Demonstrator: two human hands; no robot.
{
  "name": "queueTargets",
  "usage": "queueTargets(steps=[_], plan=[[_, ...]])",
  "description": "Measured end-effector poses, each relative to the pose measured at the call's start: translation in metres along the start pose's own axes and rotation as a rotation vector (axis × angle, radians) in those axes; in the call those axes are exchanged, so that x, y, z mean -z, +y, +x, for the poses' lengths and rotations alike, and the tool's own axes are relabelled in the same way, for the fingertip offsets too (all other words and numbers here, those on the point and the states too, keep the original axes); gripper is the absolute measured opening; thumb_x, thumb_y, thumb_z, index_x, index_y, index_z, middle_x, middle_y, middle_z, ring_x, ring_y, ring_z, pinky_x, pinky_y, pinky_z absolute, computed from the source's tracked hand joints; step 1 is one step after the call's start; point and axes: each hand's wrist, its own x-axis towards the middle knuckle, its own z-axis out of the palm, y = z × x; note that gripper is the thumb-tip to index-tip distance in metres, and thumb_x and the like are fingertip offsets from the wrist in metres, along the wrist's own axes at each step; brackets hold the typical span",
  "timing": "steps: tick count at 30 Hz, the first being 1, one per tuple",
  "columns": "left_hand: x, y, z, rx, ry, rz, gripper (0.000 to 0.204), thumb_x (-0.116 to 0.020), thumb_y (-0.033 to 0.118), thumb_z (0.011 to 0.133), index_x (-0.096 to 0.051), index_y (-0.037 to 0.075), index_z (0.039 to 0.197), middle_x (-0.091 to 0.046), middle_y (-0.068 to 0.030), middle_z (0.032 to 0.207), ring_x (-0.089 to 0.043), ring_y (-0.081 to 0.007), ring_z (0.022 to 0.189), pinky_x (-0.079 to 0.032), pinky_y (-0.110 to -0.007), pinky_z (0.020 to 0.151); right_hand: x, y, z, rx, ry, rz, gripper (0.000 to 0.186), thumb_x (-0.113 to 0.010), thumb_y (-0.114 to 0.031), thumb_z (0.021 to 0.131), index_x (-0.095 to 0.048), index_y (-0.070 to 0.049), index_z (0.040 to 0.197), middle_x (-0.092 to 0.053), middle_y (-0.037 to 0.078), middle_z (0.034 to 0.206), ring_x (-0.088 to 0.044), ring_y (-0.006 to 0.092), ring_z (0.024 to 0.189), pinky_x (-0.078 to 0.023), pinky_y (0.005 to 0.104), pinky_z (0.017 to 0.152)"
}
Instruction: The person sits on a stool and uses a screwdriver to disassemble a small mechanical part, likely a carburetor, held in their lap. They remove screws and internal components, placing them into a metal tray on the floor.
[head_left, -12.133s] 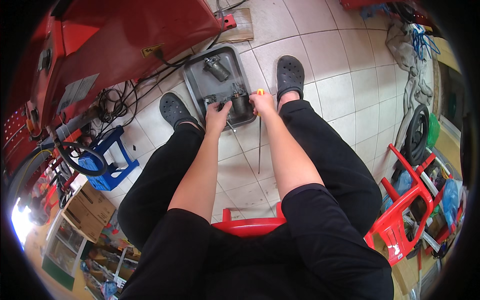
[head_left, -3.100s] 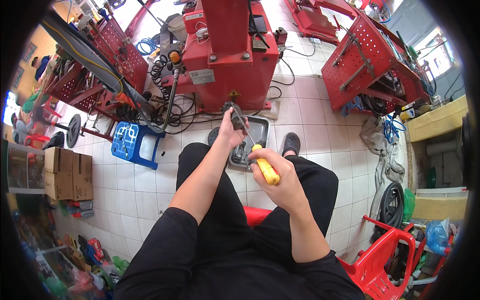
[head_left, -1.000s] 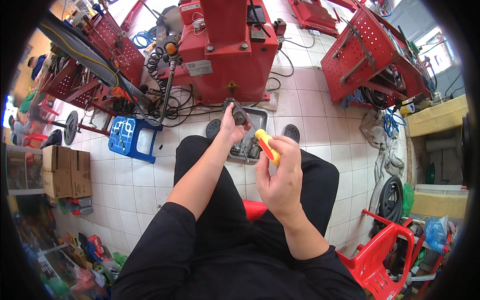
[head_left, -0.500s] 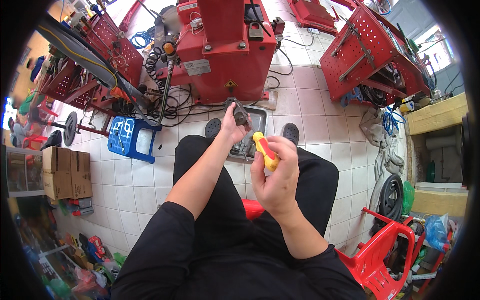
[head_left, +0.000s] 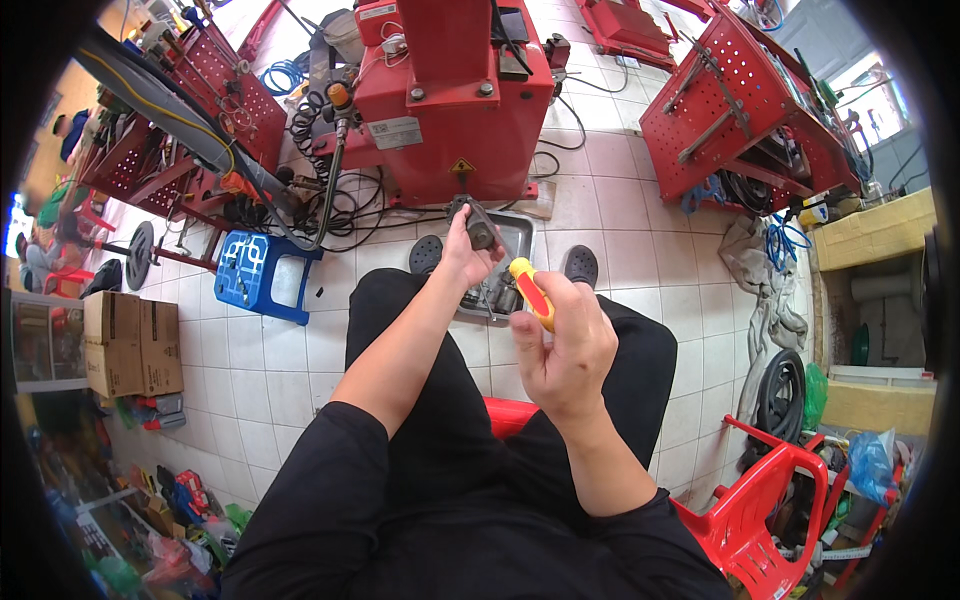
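In my left hand (head_left: 463, 254) is a dark grey metal part (head_left: 481, 232) with a rounded body, held out over the tray between my feet. My right hand (head_left: 572, 345) grips a screwdriver (head_left: 534, 293) with a yellow and red handle. Its shaft points up and left to the metal part; I cannot tell whether the tip touches it. Below both hands, a grey metal tray (head_left: 525, 232) lies on the floor with small metal pieces inside, partly covered by my left hand.
A red machine (head_left: 455, 130) stands just ahead, with hoses and cables around its base. To the left are a blue stool (head_left: 250, 268) and cardboard boxes (head_left: 130, 345). A red perforated cart (head_left: 705, 110) is at the far right. A red chair (head_left: 770, 510) stands at lower right.
My right hand has shifted slightly right and turned on the screwdriver handle, its thumb now lifted away. My left hand and the metal part have hardly moved.
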Motion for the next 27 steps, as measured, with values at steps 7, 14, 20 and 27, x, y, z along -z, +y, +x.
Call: queueTargets(steps=[7,14,20,27], plan=[[0.001,-0.001,0.0,0.017,-0.069,-0.035,0.049,-0.053,0.052,0.084,-0.049,0.005,0.095,-0.056,-0.0078,0.08,-0.055,-0.0206,0.07,-0.047,-0.036,0.066,-0.014,0.008,0.003,0.019,0.336,0.257,0.031,-0.061,0.006,0.076,-0.051,0.003,0.105,-0.053,0.018,0.099,-0.057,0.028,0.084,-0.047,0.0338,0.075],[0.003,0.001,0.001,-0.007,-0.059,-0.023,0.046,-0.052,0.052,0.085,-0.049,0.007,0.096,-0.056,-0.0088,0.08,-0.055,-0.0218,0.071,-0.046,-0.035,0.065,-0.003,0.001,0.006,0.025,0.181,0.217,0.039,-0.056,0.014,0.071,-0.059,-0.003,0.106,-0.051,0.019,0.102,-0.057,0.0272,0.085,-0.046,0.0326,0.073],[0.001,0.001,-0.002,-0.03,0.015,-0.082,0.045,-0.052,0.051,0.085,-0.049,0.007,0.095,-0.057,-0.0089,0.079,-0.055,-0.0224,0.07,-0.046,-0.035,0.064,0.0,0.0,0.002,-0.201,0.01,0.214,0.035,-0.052,0.011,0.076,-0.055,-0.004,0.108,-0.057,0.017,0.097,-0.061,0.0262,0.077,-0.048,0.0322,0.064],[0.001,0.002,-0.001,-0.02,0.005,-0.044,0.051,-0.052,0.054,0.084,-0.05,0.005,0.094,-0.057,-0.0081,0.079,-0.055,-0.0213,0.068,-0.046,-0.034,0.063,0.0,-0.004,0.001,-0.31,-0.091,0.574,0.027,-0.056,-0.003,0.083,-0.049,-0.003,0.109,-0.061,0.015,0.088,-0.061,0.028,0.073,-0.047,0.0312,0.063]])
